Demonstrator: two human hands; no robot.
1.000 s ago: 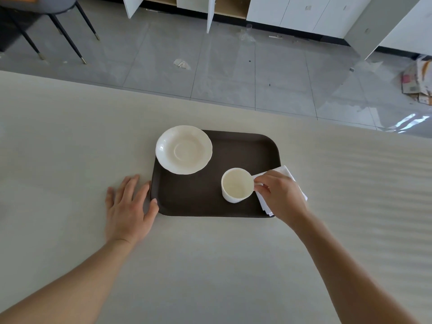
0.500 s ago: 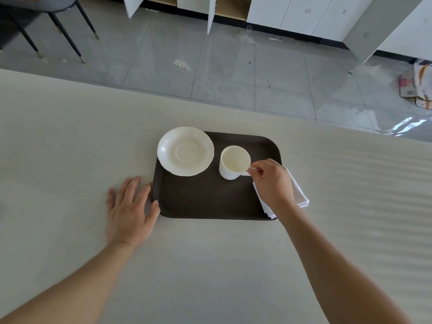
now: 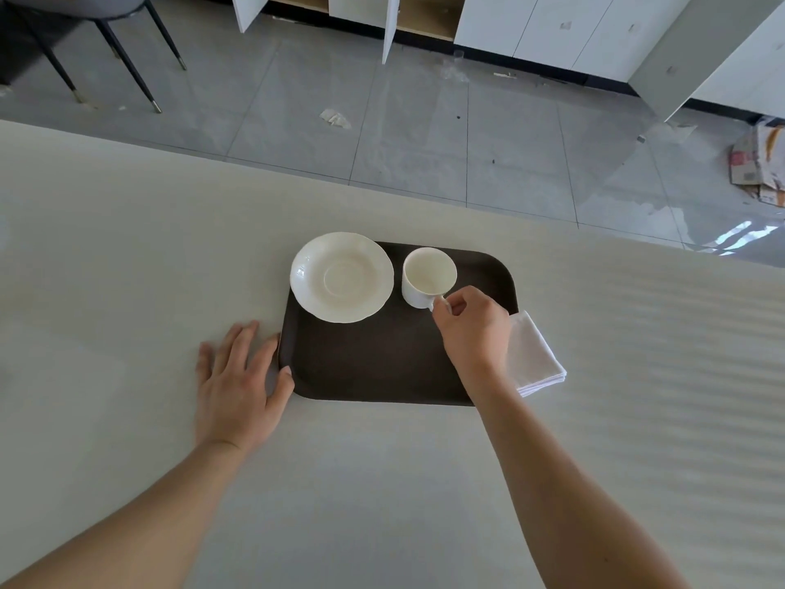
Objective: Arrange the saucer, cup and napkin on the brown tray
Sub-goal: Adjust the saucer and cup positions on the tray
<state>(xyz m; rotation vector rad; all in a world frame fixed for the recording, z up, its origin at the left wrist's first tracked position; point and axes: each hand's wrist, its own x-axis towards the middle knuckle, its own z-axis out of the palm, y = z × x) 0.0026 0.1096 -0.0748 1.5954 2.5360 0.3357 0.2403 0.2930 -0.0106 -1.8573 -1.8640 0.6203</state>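
A brown tray point(image 3: 374, 367) lies on the pale table. On its far left corner sits a white scalloped saucer point(image 3: 342, 277), overhanging the tray's rim a little. Right of the saucer stands an empty white cup point(image 3: 428, 275) on the tray's far part. My right hand point(image 3: 473, 329) pinches the cup's handle with thumb and fingers. A folded white napkin point(image 3: 533, 354) lies on the table against the tray's right edge, partly hidden by my right wrist. My left hand point(image 3: 238, 384) rests flat on the table, thumb touching the tray's near left corner.
The pale table point(image 3: 127, 269) stretches wide to both sides and towards me. Its far edge runs just beyond the tray, with grey floor tiles, chair legs point(image 3: 123, 57) and white cabinets point(image 3: 531, 23) behind it.
My right hand has carried the cup by its handle from the tray's near right part to the far part beside the saucer. The napkin shows more. My left hand stayed put.
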